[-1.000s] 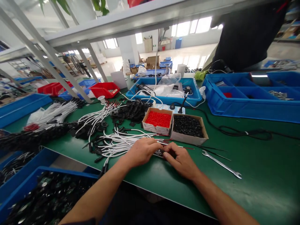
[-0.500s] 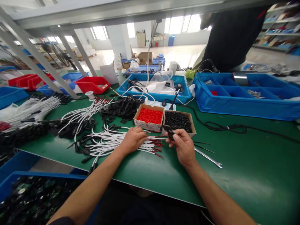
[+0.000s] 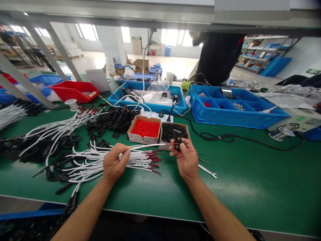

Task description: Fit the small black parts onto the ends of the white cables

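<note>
Bringing together: a white cable (image 3: pixel 147 146) and a small black part (image 3: pixel 177 135), both held up in front of the boxes; matching the cable's red wire (image 3: pixel 171 144) to the part looks like the step in hand.
Left hand (image 3: pixel 115 163): thumb and forefinger pinching the cable, its red wire pointing right.
Right hand (image 3: pixel 187 160): fingers grasping the part, thumb on the near side; the wire reaches it, but whether it goes in I cannot tell.
Next move: seems to call for a firm hold on the part and a light, straight guiding of the thin wire, which could bend.
Bundle (image 3: pixel 139 160): more white cables on the table (image 3: pixel 238 197), below the held one, red and dark ends to the right.
Boxes: red bits (image 3: pixel 146 128) in the left one, black bits (image 3: pixel 169 129) in the right, side by side behind the hands.
Wrench (image 3: pixel 207 171): on the table, just right of the right wrist.
Behind: a blue tray (image 3: pixel 147 108), a divided blue bin (image 3: pixel 230 119) and a person in dark clothing (image 3: pixel 219 60).
</note>
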A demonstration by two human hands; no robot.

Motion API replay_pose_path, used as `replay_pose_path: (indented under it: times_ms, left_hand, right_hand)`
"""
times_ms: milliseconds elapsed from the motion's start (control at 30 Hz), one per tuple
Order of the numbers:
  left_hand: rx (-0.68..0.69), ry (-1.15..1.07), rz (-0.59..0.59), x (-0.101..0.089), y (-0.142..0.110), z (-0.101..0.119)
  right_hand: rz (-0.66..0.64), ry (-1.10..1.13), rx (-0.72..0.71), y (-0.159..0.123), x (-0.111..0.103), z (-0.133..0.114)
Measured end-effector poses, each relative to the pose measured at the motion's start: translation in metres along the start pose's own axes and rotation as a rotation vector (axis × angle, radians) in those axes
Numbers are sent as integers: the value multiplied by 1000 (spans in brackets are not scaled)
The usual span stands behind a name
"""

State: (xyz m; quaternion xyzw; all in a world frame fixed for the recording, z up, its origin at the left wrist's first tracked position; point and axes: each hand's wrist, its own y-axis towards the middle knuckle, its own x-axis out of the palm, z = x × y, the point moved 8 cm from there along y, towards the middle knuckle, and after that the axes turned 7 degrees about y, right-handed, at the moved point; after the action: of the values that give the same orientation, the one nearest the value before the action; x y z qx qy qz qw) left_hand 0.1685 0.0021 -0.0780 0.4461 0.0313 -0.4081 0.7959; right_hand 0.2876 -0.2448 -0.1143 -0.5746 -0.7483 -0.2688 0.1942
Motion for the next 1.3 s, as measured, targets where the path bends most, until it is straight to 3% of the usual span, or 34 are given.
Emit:
replay_pose_path:
  times_ms: [233, 767, 933, 1067, 1167, 1300]
  left_hand:
    - [-16, -20, 45, -5, 3, 0]
    - [10, 93, -95, 9, -1, -3]
    - [84, 48, -181, 23, -4, 6]
    - [5, -7, -346, 43, -10, 4]
    - [-17, -95, -403, 51, -12, 16]
    - [109, 139, -415, 58, -11, 52]
  right_hand:
    - [-6, 14, 27, 0, 0, 2]
    - [-44, -18, 27, -1, 3, 4]
    - [-138, -167, 58, -10, 16, 18]
    - [-329, -483, 106, -25, 39, 32]
    - [-440, -755, -8, -32, 54, 32]
    - [-522, -892, -262, -39, 64, 26]
